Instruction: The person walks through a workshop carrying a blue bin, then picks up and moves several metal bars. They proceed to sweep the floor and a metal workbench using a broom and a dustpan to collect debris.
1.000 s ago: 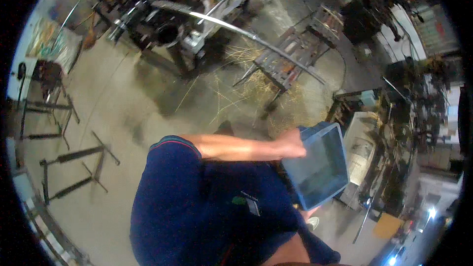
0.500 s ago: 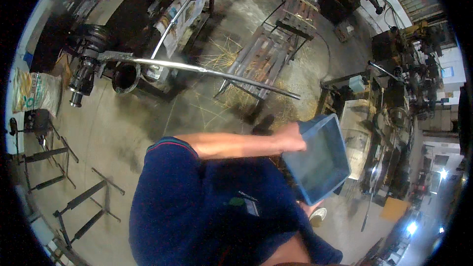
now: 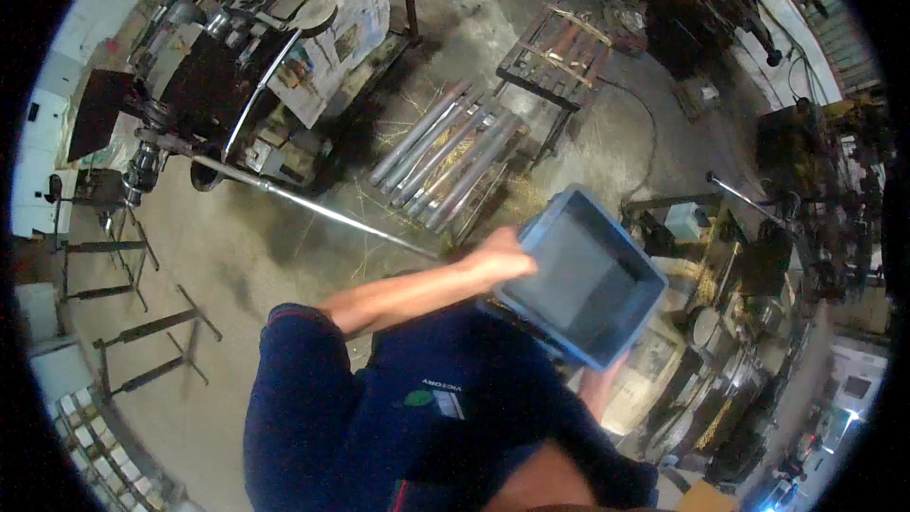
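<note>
A blue rectangular plastic bin (image 3: 580, 270) is held up in front of me on the right, tilted so its open top faces me. Nothing shows inside it. My left hand (image 3: 502, 261) is closed over its left rim, knuckles up. At the bin's lower right edge my right hand (image 3: 599, 384) supports it from beneath; most of those fingers are hidden behind the bin.
Several metal bars (image 3: 445, 156) lie on a low rack ahead. A long shiny rod (image 3: 313, 209) reaches across from the machine at left. Black stands (image 3: 152, 327) are on the left floor; a cluttered machine (image 3: 711, 322) is close at right.
My view has turned, so the racked bars and machinery appear shifted. Both hands have kept hold of the bin, which now appears further left and higher, its inside more visible.
</note>
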`<state>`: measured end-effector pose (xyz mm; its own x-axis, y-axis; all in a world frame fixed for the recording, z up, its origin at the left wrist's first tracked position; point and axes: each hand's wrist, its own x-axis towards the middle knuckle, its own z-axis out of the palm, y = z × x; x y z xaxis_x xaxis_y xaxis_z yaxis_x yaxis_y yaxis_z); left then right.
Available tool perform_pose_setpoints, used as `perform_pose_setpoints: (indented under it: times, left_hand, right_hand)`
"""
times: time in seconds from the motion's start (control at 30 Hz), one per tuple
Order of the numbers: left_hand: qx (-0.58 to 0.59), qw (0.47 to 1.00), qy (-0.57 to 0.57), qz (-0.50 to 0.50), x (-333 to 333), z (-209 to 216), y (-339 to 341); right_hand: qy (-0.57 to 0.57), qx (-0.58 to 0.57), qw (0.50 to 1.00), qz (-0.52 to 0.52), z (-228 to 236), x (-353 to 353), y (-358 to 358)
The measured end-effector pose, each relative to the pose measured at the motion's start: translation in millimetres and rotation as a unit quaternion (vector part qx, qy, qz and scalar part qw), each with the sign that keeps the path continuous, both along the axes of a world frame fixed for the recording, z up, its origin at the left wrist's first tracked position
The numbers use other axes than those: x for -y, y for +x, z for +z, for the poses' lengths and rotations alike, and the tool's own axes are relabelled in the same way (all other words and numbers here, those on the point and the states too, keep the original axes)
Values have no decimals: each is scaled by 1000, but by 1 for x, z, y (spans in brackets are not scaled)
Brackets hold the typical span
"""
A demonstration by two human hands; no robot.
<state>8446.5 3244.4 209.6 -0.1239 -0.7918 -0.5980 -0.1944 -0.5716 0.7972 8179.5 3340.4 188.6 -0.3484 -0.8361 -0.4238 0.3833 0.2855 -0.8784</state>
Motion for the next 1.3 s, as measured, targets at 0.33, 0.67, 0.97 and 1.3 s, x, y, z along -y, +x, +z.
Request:
perform_pose_setpoints:
  times: [0.33,0.67,0.97,1.3]
  left_hand:
    - [-105,979,21,176,75,-4,-22]
    - [-139,947,-18,288,188,-39,7]
    - [-130,909,-1,396,293,-55,33]
    - [-166,852,17,496,409,-119,19]
  right_hand:
    - [5,2,996,91,-10,150,-41]
    - [64,20,989,132,-40,331,-21]
    - [14,52,967,250,-48,498,39]
    - [-12,-87,905,416,-106,705,73]
